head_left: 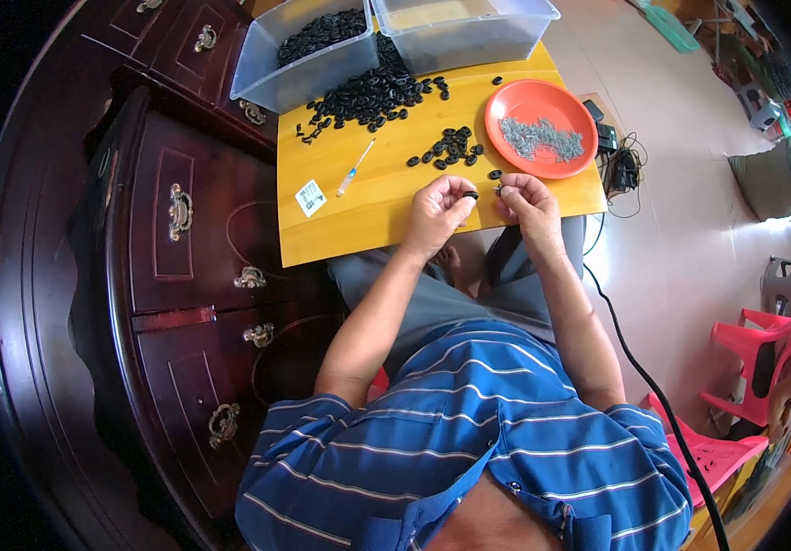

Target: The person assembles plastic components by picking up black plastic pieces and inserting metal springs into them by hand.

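Observation:
Over the near edge of the yellow tabletop [382, 216], my left hand [439, 213] pinches a small black oval plastic piece [471, 194] between thumb and fingertips. Just to its right, my right hand [533, 207] is closed in a pinch too; a tiny dark bit shows at its fingertips, too small to name. A gap separates the two hands. One loose black oval piece [495, 174] lies just beyond them, and a small group of the same pieces [452, 145] is spread farther back. The orange-red plate [535, 89] beside my right hand holds many thin silvery metal bits [542, 138].
At the back stand two clear plastic bins, one [262, 78] with black pieces, the other [483, 50] beside it. A large black heap [372, 96] spills before them. A thin blue-and-white tool [348, 179] and a white label [310, 197] lie left. Dark drawers [175, 266] flank the table; cables [630, 170] hang right.

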